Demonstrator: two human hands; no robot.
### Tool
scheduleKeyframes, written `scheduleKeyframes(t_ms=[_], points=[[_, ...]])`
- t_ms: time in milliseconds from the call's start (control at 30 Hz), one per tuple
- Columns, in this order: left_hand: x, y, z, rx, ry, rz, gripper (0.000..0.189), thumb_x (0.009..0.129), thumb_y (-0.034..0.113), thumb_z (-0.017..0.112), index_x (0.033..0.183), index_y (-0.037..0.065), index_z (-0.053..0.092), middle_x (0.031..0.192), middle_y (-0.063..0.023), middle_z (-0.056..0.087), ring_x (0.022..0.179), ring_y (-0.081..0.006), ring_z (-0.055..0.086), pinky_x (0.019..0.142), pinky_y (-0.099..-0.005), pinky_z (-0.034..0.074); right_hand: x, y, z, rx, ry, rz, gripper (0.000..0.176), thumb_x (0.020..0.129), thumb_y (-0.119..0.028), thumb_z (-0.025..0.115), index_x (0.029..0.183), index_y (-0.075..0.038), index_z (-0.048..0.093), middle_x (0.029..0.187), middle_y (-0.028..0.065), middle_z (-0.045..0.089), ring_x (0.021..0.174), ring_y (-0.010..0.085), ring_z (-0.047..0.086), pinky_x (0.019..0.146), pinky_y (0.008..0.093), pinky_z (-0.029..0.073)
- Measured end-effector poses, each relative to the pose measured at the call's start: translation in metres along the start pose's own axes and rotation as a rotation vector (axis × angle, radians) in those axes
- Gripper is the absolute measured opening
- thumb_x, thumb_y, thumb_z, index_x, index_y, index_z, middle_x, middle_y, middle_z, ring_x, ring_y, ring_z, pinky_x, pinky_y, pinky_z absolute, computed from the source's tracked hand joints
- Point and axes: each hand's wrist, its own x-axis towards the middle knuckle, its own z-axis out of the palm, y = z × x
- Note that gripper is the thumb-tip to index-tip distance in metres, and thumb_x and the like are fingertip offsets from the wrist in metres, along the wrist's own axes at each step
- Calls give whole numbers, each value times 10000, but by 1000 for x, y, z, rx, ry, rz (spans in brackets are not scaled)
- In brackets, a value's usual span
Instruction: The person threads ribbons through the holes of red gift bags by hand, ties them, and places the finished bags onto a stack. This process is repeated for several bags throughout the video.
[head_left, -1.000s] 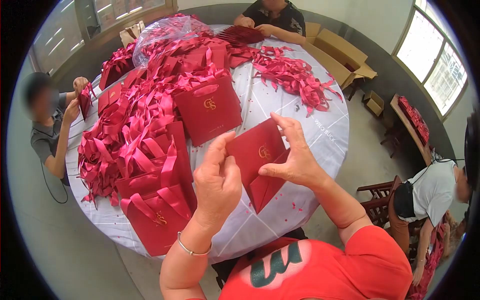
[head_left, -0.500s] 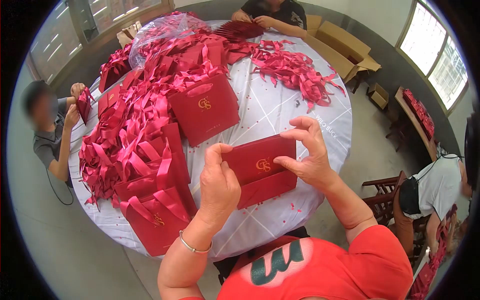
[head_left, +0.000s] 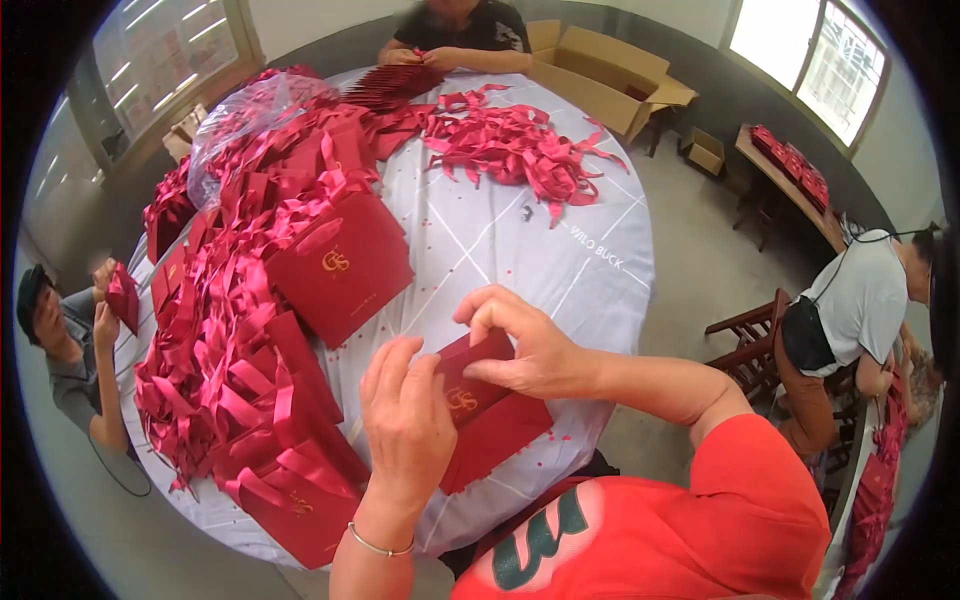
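Note:
A red paper bag (head_left: 497, 432) with a gold logo lies near the table's front edge, its upper part between both hands. My left hand (head_left: 408, 415) is at the bag's left side, fingers bent and pressed together; what its fingertips pinch is hidden. My right hand (head_left: 525, 350) pinches the bag's upper edge, thumb over the front above the logo. Another red bag (head_left: 342, 268) with a gold logo lies beyond, its ribbon handles not visible. At the front left, a red bag (head_left: 305, 515) carries pink ribbon.
Pink ribbons and bags (head_left: 235, 300) are heaped on the left of the round table (head_left: 600, 290). Loose ribbons (head_left: 520, 145) lie farther back. A co-worker (head_left: 460, 40) sits across, another (head_left: 75, 350) at left, a third person (head_left: 860, 300) at right. Open cardboard boxes (head_left: 600, 75) stand behind.
The view has shifted to the right. My hands have moved closer together over the bag, and my right hand has moved inward along its upper edge.

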Motion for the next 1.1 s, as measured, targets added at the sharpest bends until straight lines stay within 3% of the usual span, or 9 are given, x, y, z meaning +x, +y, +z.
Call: scheduleKeyframes(t_ms=[167, 267, 333, 567, 733, 867, 900, 967, 1100], points=[[3, -2, -3, -200, 7, -106, 131, 773, -54, 649, 893, -2, 638, 850, -121, 627, 829, -310, 589, 774, -408, 441, 12, 12, -36, 62, -189, 114, 207, 804, -66, 770, 962, -43, 637, 1153, 100, 621, 1071, 208, 589, 941, 326, 463], [1, -4, -4, -222, -101, -159, 123, 779, -48, 647, 888, 7, 642, 845, -121, 643, 823, -318, 591, 760, -412, 442, 18, 71, -82, -300, 97, 17, 112, 819, -19, 715, 920, -66, 699, 1081, 76, 664, 1032, 218, 627, 912, 343, 495], [-1, -6, -2, -209, -141, -171, 107, 786, -32, 652, 884, 10, 641, 831, -131, 648, 814, -332, 593, 752, -421, 444, 19, 119, -124, -761, 103, -116, 185, 777, -13, 717, 950, -75, 700, 1080, 86, 661, 1029, 256, 619, 914, 371, 493], [-12, -9, 10, -10, -390, -249, 126, 834, 86, 696, 869, 19, 595, 750, -187, 632, 734, -382, 595, 726, -462, 455, 31, 159, -165, -970, -122, -216, 210, 748, -31, 722, 948, -85, 683, 1078, 88, 657, 1037, 291, 596, 926, 395, 469], [-4, 0, 1, -66, -365, -248, 252, 812, 193, 764, 842, 33, 571, 715, -179, 609, 710, -375, 594, 675, -473, 451, 18, 102, -118, -600, -4, -237, 160, 781, -20, 706, 923, -76, 655, 1069, 79, 658, 1041, 268, 603, 922, 386, 470], [-5, 3, 1, -15, -338, -182, 298, 786, 228, 791, 830, 42, 562, 679, -161, 593, 676, -358, 594, 655, -459, 451, -12, 16, -63, -99, -224, 204, 45, 930, -69, 640, 963, -38, 643, 899, 46, 670, 808, 128, 651, 704, 301, 530], [-6, 4, 2, -13, -354, -201, 298, 786, 228, 791, 830, 42, 562, 679, -161, 593, 676, -358, 594, 655, -459, 451, -17, 5, -51, 135, -198, 382, 68, 962, -79, 614, 1008, -34, 633, 836, 19, 654, 689, 75, 625, 580, 241, 508], [-8, 5, 4, 30, -336, -133, 284, 779, 225, 790, 826, 53, 568, 663, -156, 598, 645, -356, 595, 635, -454, 455, -19, -8, -41, 400, -135, 574, 87, 973, -77, 598, 1049, -44, 621, 843, 9, 641, 628, 67, 600, 537, 211, 483], [-7, 7, 3, -84, -381, -254, 220, 829, 186, 732, 952, 32, 633, 722, -194, 655, 691, -388, 643, 647, -468, 499, -19, -12, -29, 382, -77, 544, 72, 971, -60, 599, 1035, -30, 615, 863, -11, 618, 692, 30, 549, 586, 184, 452]])
